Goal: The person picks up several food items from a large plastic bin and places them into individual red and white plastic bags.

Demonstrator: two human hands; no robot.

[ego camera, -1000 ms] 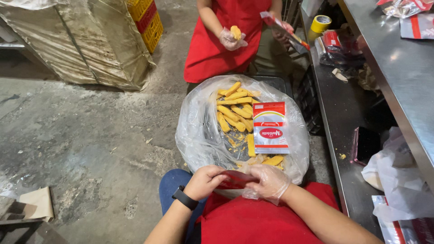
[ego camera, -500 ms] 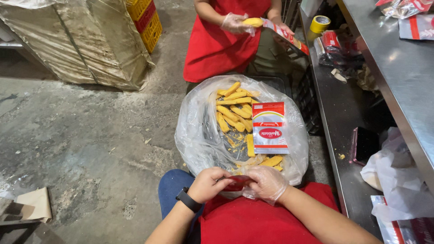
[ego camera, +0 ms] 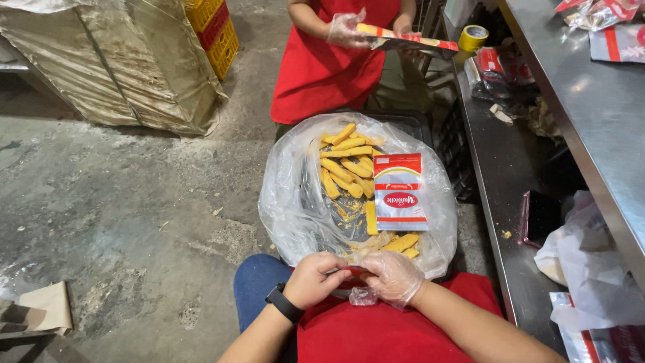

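While seated over the work: both hands meet at a red apron.
Left hand (ego camera: 314,279): bare, watch on wrist, fingers pinched together on something small; what, cannot tell.
Right hand (ego camera: 392,275): gloved, fingers pinched against the left.
Clear bag (ego camera: 289,202): just beyond, holding yellow sticks (ego camera: 344,165) and a red-and-white packet (ego camera: 400,191).
Co-worker's hand (ego camera: 344,29): farthest, gripping a flat packet.

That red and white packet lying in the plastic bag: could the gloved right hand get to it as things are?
Probably yes: the packet lies uncovered on top, straight ahead of the right hand, with only yellow sticks lying low between.
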